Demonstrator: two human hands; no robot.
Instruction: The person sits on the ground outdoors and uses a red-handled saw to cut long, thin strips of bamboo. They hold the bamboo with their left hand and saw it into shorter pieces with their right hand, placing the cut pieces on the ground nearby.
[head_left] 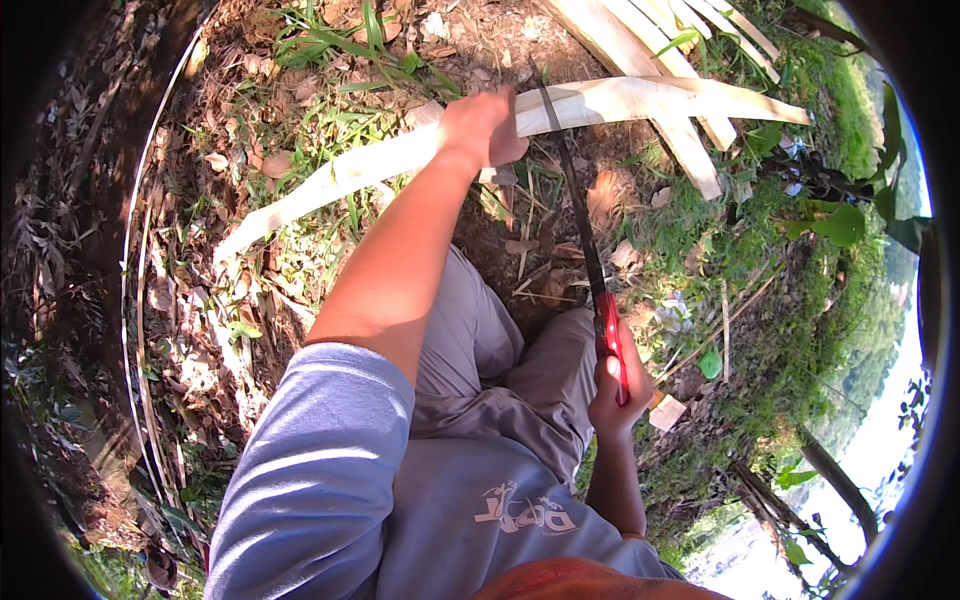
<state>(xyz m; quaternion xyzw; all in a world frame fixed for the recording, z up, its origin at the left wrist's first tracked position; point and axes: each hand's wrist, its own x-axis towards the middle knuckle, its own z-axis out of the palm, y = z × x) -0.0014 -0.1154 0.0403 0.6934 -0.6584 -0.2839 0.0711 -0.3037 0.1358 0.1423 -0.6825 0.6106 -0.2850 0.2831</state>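
Observation:
A long pale wooden board point(375, 165) lies across the ground ahead of me, its ends bent by the lens. My left hand point(485, 128) is closed over the board near its middle, gripping it from above. In my right hand point(620, 390), close to my right knee, is the red handle of a saw point(580, 205). Its long, narrow dark blade points away from me and crosses the board just right of my left hand. Teeth along the blade are too small to make out.
Several pale wooden strips point(685, 150) lie beneath and beyond the board's right part. A small wood block point(666, 411) sits beside my right hand. Dry leaves and grass point(375, 50) cover the ground. A thin, bent pole point(130, 230) runs along the left. My legs point(470, 330) are bent before me.

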